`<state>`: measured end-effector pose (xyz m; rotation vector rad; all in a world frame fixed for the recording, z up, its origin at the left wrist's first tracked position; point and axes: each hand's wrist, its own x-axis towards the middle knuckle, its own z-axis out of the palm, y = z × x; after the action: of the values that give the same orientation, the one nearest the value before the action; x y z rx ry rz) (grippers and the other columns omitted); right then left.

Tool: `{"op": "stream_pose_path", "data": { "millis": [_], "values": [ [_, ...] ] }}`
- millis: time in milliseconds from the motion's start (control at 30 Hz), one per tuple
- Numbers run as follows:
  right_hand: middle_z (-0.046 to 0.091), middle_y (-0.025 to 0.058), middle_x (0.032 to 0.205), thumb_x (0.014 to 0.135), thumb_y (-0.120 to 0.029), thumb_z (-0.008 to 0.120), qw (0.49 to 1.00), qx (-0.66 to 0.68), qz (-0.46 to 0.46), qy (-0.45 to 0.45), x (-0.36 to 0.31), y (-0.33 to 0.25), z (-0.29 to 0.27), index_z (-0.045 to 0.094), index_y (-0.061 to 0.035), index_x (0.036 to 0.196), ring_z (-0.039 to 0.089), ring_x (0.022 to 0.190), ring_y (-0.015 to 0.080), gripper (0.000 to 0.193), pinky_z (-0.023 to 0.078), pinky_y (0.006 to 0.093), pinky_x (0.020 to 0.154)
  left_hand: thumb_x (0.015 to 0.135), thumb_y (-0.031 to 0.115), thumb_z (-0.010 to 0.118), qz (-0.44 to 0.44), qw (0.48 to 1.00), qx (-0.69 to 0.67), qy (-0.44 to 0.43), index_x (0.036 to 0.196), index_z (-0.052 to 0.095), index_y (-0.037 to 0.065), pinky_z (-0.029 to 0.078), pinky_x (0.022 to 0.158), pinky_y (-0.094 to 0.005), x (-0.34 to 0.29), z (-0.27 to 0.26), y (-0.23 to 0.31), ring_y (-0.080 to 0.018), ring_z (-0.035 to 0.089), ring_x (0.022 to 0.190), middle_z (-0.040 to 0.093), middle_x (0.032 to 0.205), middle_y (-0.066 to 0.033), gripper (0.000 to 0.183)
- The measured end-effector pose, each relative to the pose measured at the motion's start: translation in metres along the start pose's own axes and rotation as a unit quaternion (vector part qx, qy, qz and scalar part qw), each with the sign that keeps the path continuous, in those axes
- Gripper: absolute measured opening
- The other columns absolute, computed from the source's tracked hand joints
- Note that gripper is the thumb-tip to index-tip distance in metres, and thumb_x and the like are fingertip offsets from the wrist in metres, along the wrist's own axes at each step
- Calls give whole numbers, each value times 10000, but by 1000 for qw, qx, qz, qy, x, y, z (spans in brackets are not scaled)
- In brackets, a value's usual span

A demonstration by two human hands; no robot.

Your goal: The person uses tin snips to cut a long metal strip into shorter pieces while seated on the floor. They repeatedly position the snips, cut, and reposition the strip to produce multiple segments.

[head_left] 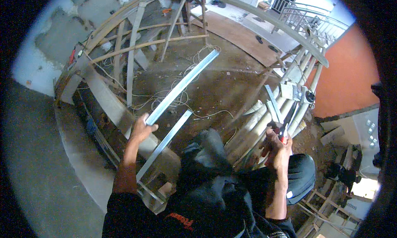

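My left hand (144, 127) is closed round the near end of a long silvery metal channel (182, 87), which slants up and away to the right. A second metal strip (164, 143) lies below it, leaning across a wooden board beside my left forearm. In my right hand (278, 145) are red-handled snips (284, 132), their dark blades pointing away from me. The fingers wrap round the handles, and I cannot tell whether the blades are apart. Just beyond that hand, short metal pieces (272, 101) rest on a bundle of bamboo poles (257, 123).
Wooden framing (132, 52) stands at the far left, with a curved beam across the back. Tangled pale cord (171, 98) lies on the dirty floor. A box (290, 91) and a round black-rimmed item (308, 97) sit on the poles. An orange wall (349, 72) rises to the right.
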<state>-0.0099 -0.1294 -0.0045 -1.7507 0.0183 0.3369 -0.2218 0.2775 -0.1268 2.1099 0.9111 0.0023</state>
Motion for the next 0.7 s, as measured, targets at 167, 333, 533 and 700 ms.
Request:
{"op": "stream_pose_path", "data": {
  "millis": [167, 333, 533, 700],
  "values": [
    [559, 51, 676, 897, -172, 600, 974, 86, 141, -155, 7, 28, 63, 553, -64, 998, 566, 500, 194, 156, 438, 321, 417, 678, 144, 869, -74, 993, -81, -47, 1130, 584, -20, 520, 813, -385, -21, 54, -107, -229, 657, 888, 674, 986, -131, 559],
    [562, 56, 639, 889, -163, 649, 954, 17, 210, -212, -15, 58, 108, 598, -32, 1025, 548, 468, 190, 195, 410, 313, 377, 583, 119, 899, -43, 994, -89, -48, 1143, 596, -25, 503, 892, -389, -19, 105, -115, -291, 657, 980, 683, 1050, -171, 652],
    [520, 39, 596, 876, -176, 693, 933, 119, 250, -229, -21, 73, 111, 546, -62, 827, 498, 410, 184, 193, 429, 335, 374, 569, 81, 893, -106, 982, -102, -115, 1079, 632, -22, 514, 868, -384, 10, 89, -22, -254, 664, 945, 699, 1014, -140, 582],
    [591, 76, 684, 861, -192, 764, 937, 136, 227, -226, -19, 77, 129, 532, -51, 855, 570, 456, 199, 272, 452, 319, 359, 702, 20, 781, 34, 953, -258, -153, 991, 690, -4, 536, 746, -326, 42, 69, 126, -196, 671, 800, 714, 901, -99, 304]
  ]
}}
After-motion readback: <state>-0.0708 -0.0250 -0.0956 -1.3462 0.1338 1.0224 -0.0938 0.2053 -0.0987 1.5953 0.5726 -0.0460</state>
